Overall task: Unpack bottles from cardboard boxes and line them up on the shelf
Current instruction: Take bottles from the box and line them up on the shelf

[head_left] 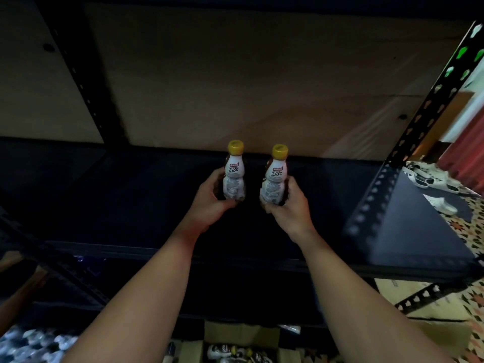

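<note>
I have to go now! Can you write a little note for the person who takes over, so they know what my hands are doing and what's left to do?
Left hand: grips the left bottle near its base, upright.
Right hand: grips the right bottle the same way.
Both bottles, yellow caps up, are above the dark shelf, side by side and apart; whether they touch it cannot be told.
Done: two bottles taken out. No others show on this shelf.
Left: stand these two at the back in a row, then fetch more from the open cardboard box below, which still holds bottles.
</note>
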The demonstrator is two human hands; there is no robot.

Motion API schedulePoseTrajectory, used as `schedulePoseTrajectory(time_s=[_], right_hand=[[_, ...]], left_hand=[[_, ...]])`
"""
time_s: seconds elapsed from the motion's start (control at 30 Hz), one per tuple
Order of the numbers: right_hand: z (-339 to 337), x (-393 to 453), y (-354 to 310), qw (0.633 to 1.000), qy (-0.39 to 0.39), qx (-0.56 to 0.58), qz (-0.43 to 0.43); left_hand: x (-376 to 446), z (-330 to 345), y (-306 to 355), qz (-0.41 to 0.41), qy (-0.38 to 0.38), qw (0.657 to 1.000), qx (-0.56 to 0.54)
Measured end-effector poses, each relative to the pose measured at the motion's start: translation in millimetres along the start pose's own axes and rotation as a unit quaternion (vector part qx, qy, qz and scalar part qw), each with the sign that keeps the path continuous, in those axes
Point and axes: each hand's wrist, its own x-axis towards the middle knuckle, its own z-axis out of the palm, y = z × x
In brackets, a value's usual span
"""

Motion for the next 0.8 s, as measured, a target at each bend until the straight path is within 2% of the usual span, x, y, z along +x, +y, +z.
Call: schedulePoseTrajectory(time_s=[0.3, 0.43, 0.8], right_hand=[[0.4, -1.2, -2.2, 1.000, 0.002, -0.013, 0.001], [-1.0, -2.0, -4.2, 0.999, -0.023, -0.026, -0.003], [-2.1, 0.6, 2.9, 0.999, -0.002, -0.034, -0.005]], left_hand=[[-0.8, 2.3, 3.2, 0.010, 0.008, 1.000, -0.019], [-1.0, 4.0, 1.0, 0.015, -0.003, 1.000, 0.003], [-2.5, 12.4, -2.6, 0.052, 0.029, 0.996, 0.073]])
